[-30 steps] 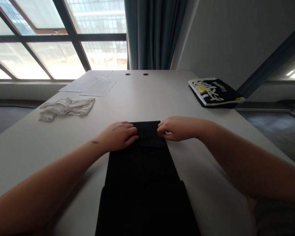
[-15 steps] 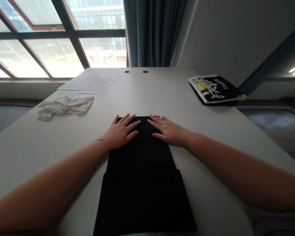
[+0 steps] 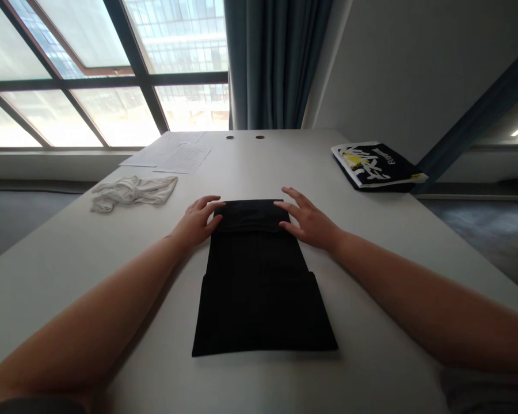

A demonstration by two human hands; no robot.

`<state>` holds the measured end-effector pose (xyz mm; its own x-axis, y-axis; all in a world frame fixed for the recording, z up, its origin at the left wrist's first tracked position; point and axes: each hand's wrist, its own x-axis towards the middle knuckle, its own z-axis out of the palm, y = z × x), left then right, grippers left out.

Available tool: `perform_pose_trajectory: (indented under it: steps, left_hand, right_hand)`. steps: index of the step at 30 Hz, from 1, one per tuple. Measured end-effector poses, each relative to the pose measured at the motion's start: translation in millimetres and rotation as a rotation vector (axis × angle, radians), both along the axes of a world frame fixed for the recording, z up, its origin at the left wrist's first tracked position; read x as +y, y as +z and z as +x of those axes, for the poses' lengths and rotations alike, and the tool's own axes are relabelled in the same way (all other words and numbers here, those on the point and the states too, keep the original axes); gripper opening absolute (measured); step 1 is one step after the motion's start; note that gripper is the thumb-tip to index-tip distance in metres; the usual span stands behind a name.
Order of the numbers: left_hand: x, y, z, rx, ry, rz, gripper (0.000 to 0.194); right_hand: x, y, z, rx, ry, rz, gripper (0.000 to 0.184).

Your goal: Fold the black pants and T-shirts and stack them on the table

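A folded black garment (image 3: 259,299) lies flat on the white table in front of me, wider at its near end. A narrower folded band (image 3: 252,215) crosses its far end, with a slightly wavy near edge. My left hand (image 3: 197,219) is at the band's left edge, fingers apart and bent, with fingertips at the far left corner. My right hand (image 3: 309,221) is at the opposite edge with its fingers spread, the fingertips over or on the band's right side. Neither hand grips the cloth; whether the fingertips press on it I cannot tell.
A crumpled whitish cloth (image 3: 133,192) lies to the left on the white table (image 3: 250,167). Behind it are printed papers (image 3: 183,158). At the back right sits a black packet (image 3: 380,165) with white and yellow print. Two round holes sit near the table's far edge.
My hands have moved apart, from lying flat on the garment's far end to its two side edges. The garment appears farther from me, its whole near edge now visible; the view has shifted too.
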<state>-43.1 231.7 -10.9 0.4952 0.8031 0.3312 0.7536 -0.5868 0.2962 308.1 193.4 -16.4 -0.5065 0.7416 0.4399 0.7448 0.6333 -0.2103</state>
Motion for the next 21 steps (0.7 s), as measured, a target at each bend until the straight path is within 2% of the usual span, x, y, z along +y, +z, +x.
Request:
perform_pose_trajectory:
  steps: [1,3,5,7,9,11,15,17,21]
  left_hand:
    - [-19,6.5,-2,-0.040,-0.098,0.030,0.037]
    - [-65,18.0,-5,-0.004,-0.339,-0.006,0.030]
    - [-111,26.1,-5,0.081,-0.600,-0.119,0.036]
    - [-145,30.3,-3,0.142,-0.730,-0.173,0.051]
    - [-161,30.9,0,0.200,-0.723,-0.146,0.051]
    - [-161,28.4,1,0.244,-0.675,-0.070,0.050]
    - [-141,17.8,-8,0.292,-0.557,0.040,0.055]
    - [-132,12.5,-16,0.276,-0.495,0.031,0.058]
    - [-119,8.0,-26,0.227,-0.415,-0.021,0.051]
  right_hand:
    - [-18,5.1,0,0.034,0.094,0.034,0.043]
    - [-61,12.7,-2,0.039,0.324,0.047,0.035]
    - [-103,16.1,-5,-0.003,0.562,0.021,0.038]
    - [-134,15.8,-9,-0.073,0.633,-0.030,0.034]
    - [-150,13.4,-13,-0.117,0.601,-0.070,0.025]
    - [-151,10.5,-13,-0.144,0.528,-0.076,0.025]
    - [-137,3.3,-7,-0.154,0.371,-0.094,0.038]
    - [-130,-1.2,-2,-0.141,0.298,-0.108,0.047]
    - [-120,-7.7,6,-0.082,0.207,-0.156,0.060]
